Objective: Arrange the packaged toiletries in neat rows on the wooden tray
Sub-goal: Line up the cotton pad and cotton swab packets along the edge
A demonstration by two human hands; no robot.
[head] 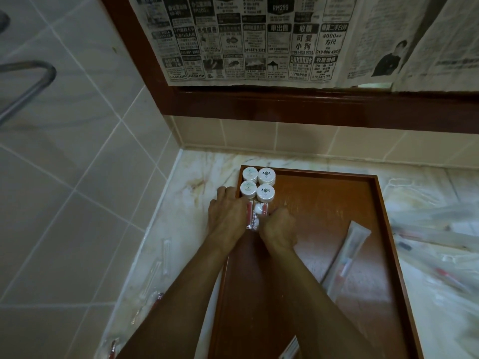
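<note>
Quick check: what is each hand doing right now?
Left hand: fingers curled at the left edge of the small clear-wrapped packets with red contents; an actual grip cannot be told.
Right hand: fingers curled against the same packets; grip also unclear.

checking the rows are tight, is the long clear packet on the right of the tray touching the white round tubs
Apart. The head view shows the long clear packet lying diagonally by the wooden tray's right side, with bare wood between it and the white round tubs.
</note>
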